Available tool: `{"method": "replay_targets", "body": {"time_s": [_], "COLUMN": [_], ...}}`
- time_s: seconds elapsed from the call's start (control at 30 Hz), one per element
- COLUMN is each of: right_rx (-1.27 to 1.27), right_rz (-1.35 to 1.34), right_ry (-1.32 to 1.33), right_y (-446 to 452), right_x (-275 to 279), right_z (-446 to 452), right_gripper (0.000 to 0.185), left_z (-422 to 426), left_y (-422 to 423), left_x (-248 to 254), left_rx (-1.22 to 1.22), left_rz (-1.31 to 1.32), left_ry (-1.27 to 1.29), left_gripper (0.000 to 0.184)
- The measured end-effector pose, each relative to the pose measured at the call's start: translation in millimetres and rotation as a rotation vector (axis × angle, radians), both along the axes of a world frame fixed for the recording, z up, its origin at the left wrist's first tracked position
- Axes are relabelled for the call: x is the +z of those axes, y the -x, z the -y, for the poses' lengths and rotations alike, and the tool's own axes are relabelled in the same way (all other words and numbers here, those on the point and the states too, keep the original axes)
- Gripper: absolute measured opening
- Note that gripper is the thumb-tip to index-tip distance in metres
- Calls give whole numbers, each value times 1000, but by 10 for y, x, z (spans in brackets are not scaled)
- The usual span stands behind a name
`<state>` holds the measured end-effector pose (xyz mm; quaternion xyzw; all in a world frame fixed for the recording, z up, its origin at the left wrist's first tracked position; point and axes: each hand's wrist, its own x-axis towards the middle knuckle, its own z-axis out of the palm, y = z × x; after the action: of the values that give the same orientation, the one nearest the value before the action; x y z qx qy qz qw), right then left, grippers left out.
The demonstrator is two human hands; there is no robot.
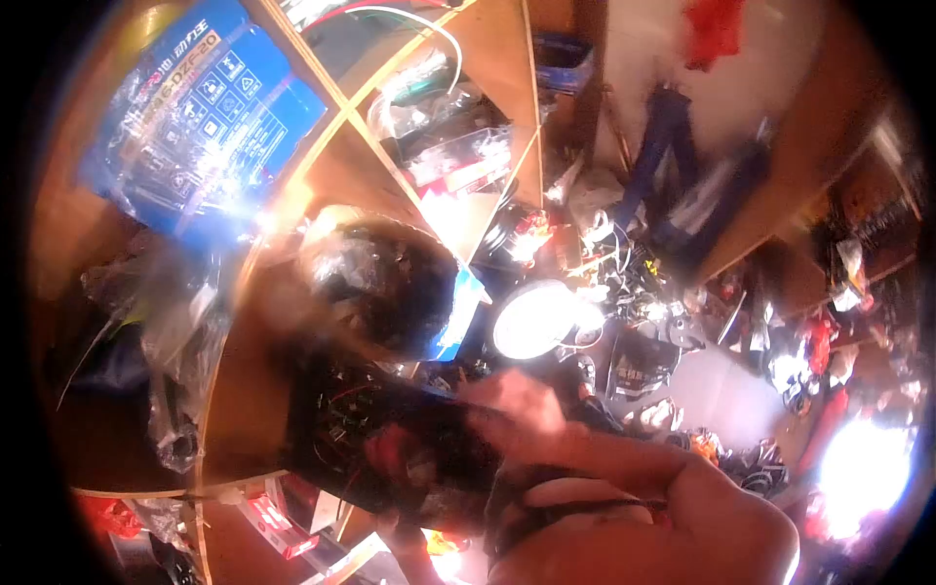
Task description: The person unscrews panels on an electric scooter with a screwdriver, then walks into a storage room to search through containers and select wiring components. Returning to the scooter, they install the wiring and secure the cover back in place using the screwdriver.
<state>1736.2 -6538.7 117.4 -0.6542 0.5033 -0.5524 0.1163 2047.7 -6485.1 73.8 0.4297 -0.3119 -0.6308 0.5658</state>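
Observation:
A dark, flat panel (409, 439) lies tilted in front of me, with small parts and thin red wires showing at its left side. My right hand (526, 405) is at the panel's upper right edge, its fingers curled in and blurred, seemingly gripping it. From below, my left hand (395, 522) meets the panel's lower edge; its fingers are hidden, and a reddish smear on the panel may be part of it or a reflection. Just above the panel is a round container (385, 278) with dark, shiny contents.
A blue printed box (205, 117) sits in a wooden compartment at upper left, above crumpled clear plastic (180, 351). Wooden dividers (341, 112) separate other bins. A bright white round thing (534, 320) and heaped clutter (643, 322) fill the floor side. Dark trousers (668, 146) show at the top.

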Motion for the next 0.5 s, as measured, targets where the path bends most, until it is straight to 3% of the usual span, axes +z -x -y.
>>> {"method": "replay_targets", "body": {"time_s": [0.03,0.1,0.17,0.23,0.27,0.37,0.4,0.5], "right_rx": [-56,-14,-16,-4,-63,25,68,135], "right_rz": [-10,561,961,306,446,583,572,1019], "right_ry": [23,-246,-538,-774,-837,-937,-1013,-1187], "right_y": [162,475,786,1233,1302,1362,1306,957], "right_x": [-136,-282,-596,-637,-1103,-1576,-1493,-946], "right_z": [140,381,518,618,637,718,845,1186], "right_gripper": [32,27,32,43,47,71,75,79], "left_z": [-29,-68,-47,-35,2,69,63,91], "left_y": [90,136,180,291,268,459,526,514], "left_x": [20,10,45,75,66,203,282,375], "left_rx": [93,56,76,158,86,196,256,252], "left_rz": [87,65,66,66,68,24,78,96], "left_ry": [1,18,8,-39,-19,-26,-45,-3], "left_gripper": [84,83,81,77,71,69,69,69]}}
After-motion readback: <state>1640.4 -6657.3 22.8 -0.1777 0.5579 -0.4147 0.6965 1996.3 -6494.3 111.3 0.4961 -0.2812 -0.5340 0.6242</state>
